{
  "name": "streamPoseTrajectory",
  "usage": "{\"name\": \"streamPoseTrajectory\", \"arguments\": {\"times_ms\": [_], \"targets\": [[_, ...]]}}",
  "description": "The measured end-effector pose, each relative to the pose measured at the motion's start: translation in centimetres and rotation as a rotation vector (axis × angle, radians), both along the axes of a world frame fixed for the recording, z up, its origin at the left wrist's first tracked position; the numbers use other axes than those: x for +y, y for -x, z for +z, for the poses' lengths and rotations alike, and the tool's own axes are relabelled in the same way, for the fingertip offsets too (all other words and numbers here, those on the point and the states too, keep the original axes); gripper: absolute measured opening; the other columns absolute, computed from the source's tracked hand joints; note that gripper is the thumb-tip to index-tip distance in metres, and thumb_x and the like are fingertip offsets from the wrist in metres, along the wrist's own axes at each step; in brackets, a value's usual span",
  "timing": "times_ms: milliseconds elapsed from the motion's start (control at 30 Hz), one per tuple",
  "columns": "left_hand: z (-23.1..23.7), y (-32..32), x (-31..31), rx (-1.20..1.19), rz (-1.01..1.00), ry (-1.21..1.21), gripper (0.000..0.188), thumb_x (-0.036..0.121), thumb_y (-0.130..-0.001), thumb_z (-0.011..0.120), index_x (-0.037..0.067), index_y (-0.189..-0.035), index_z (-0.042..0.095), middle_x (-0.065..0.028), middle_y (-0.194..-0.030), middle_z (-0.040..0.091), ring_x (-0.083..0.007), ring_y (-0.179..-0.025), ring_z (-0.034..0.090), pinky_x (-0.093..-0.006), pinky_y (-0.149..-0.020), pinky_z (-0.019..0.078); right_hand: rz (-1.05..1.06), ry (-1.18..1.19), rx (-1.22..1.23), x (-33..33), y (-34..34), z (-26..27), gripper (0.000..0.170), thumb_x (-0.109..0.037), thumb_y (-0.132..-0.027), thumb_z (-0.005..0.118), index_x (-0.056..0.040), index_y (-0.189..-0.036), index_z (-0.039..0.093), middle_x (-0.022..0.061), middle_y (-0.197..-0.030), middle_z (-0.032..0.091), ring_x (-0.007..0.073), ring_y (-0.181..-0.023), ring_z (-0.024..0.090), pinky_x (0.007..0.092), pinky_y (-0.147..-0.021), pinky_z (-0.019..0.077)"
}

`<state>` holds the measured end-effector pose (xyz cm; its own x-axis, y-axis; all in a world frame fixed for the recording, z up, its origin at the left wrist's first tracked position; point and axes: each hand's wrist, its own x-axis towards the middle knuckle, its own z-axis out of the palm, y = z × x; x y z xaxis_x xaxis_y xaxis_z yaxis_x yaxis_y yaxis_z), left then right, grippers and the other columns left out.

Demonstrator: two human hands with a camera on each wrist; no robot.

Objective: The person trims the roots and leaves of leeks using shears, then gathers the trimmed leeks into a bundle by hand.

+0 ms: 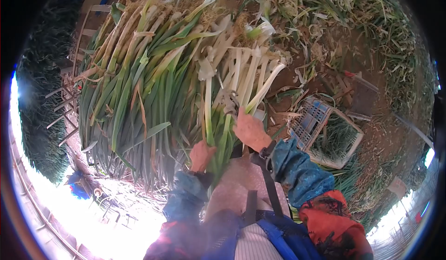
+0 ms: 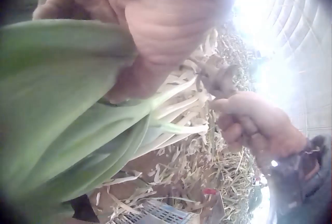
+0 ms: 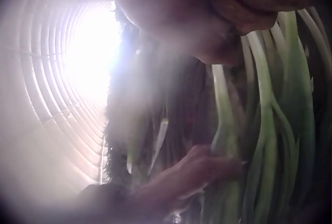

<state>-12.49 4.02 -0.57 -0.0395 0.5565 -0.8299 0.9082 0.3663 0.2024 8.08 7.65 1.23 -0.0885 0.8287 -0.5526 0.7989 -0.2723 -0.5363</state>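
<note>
In the head view my left hand [image 1: 202,156] grips a leek [image 1: 208,113] by its green part, the pale stalk pointing away from me. Broad leaves [image 2: 62,73] run out from under that hand in the left wrist view. My right hand [image 1: 251,129] is up and to the right of it, fingers curled round a small grey-brown tool [image 1: 230,103] with a thin rod at its far end. The rod points toward a loose whitish skin [image 1: 206,69] at the leek's pale end. More leeks with bare white stalks [image 1: 253,72] lie just beyond the right hand.
A large pile of unpeeled leeks [image 1: 134,88] spreads to the left, roots away from me. On the right stands a plastic crate [image 1: 350,155] with greens inside. Leaf scraps [image 1: 339,9] cover the ground at the back right. A wooden frame [image 1: 76,51] is at the far left.
</note>
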Motion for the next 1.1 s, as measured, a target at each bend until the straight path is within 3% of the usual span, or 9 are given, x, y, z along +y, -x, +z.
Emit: {"name": "streamPoseTrajectory", "arguments": {"times_ms": [100,200,433,533,633,767,833,933,1100], "targets": [[-0.3,-0.2,-1.3,-0.037,0.040,0.032,0.041,0.030,-0.066,0.065,0.004,-0.097,0.063,-0.0201,-0.085,0.065,-0.0377,-0.085,0.062,-0.0448,-0.075,0.0473,0.049,-0.073,0.080,-3.3,-0.2,2.3,0.044,-0.015,-0.077,0.055,0.0080,-0.111,0.038,0.0226,-0.067,0.059,0.0394,-0.063,0.061,0.0472,-0.056,0.0496],[-0.4,-0.4,-1.6,-0.030,0.085,0.069,0.041,0.032,-0.066,0.066,0.005,-0.097,0.064,-0.0192,-0.086,0.066,-0.0365,-0.086,0.062,-0.0439,-0.076,0.0471,0.106,0.173,0.098,-4.8,0.0,3.6,0.053,-0.020,-0.078,0.058,0.0068,-0.116,0.032,0.0252,-0.077,0.058,0.0435,-0.068,0.059,0.0498,-0.060,0.0473],[-2.2,0.5,-2.0,0.009,0.084,0.194,0.043,0.034,-0.065,0.067,0.005,-0.098,0.065,-0.0187,-0.088,0.066,-0.0344,-0.088,0.063,-0.0427,-0.077,0.0474,0.005,-0.054,-0.024,3.4,0.9,-3.3,0.034,-0.015,-0.077,0.056,0.0041,-0.099,0.038,0.0243,-0.068,0.060,0.0429,-0.067,0.061,0.0498,-0.059,0.0491],[-1.4,0.2,-0.9,-0.023,0.086,0.264,0.047,0.034,-0.065,0.068,0.003,-0.101,0.064,-0.0208,-0.093,0.065,-0.0347,-0.089,0.063,-0.0424,-0.077,0.0474,0.040,-0.148,-0.066,4.4,0.4,-3.2,0.034,-0.011,-0.079,0.050,0.0092,-0.105,0.042,0.0199,-0.066,0.061,0.0367,-0.063,0.063,0.0442,-0.054,0.0505],[-2.3,0.1,-1.9,0.069,-0.267,-0.133,0.053,0.033,-0.065,0.068,0.001,-0.106,0.060,-0.0231,-0.096,0.063,-0.0353,-0.090,0.062,-0.0418,-0.077,0.0475,0.121,0.010,-0.048,2.3,0.5,-0.9,0.032,-0.011,-0.079,0.050,0.0088,-0.104,0.042,0.0194,-0.065,0.061,0.0368,-0.062,0.063,0.0444,-0.054,0.0508],[-5.7,-1.2,0.7,-0.364,0.315,-0.256,0.046,0.028,-0.073,0.065,0.000,-0.108,0.055,-0.0242,-0.094,0.062,-0.0372,-0.088,0.061,-0.0433,-0.075,0.0466,0.153,0.035,0.071,-0.2,0.1,2.6,0.033,-0.011,-0.079,0.049,0.0079,-0.105,0.041,0.0213,-0.067,0.061,0.0375,-0.064,0.063,0.0463,-0.055,0.0505],[-8.5,-1.2,1.9,-0.530,0.281,-0.392,0.041,0.024,-0.077,0.062,0.001,-0.110,0.053,-0.0231,-0.091,0.062,-0.0378,-0.087,0.061,-0.0446,-0.073,0.0460,0.179,0.003,0.109,-0.7,-0.3,3.4,0.032,-0.011,-0.080,0.048,0.0069,-0.105,0.041,0.0229,-0.069,0.060,0.0384,-0.066,0.063,0.0473,-0.056,0.0503],[-6.1,-2.7,1.5,-0.423,0.382,-0.093,0.038,0.021,-0.079,0.060,0.005,-0.112,0.050,-0.0216,-0.090,0.062,-0.0396,-0.086,0.060,-0.0465,-0.071,0.0449,0.103,0.121,-0.003,0.8,-1.6,0.3,0.040,-0.017,-0.078,0.055,0.0049,-0.107,0.037,0.0244,-0.071,0.058,0.0432,-0.069,0.059,0.0511,-0.061,0.0473],[-4.0,-4.8,-2.2,-0.236,0.184,-0.249,0.036,0.023,-0.081,0.058,0.009,-0.113,0.049,-0.0200,-0.091,0.062,-0.0399,-0.084,0.059,-0.0460,-0.070,0.0456,-0.017,0.046,-0.043,2.0,-3.7,0.6,0.039,-0.020,-0.079,0.055,0.0033,-0.105,0.037,0.0236,-0.075,0.060,0.0427,-0.071,0.060,0.0498,-0.061,0.0480]]}}
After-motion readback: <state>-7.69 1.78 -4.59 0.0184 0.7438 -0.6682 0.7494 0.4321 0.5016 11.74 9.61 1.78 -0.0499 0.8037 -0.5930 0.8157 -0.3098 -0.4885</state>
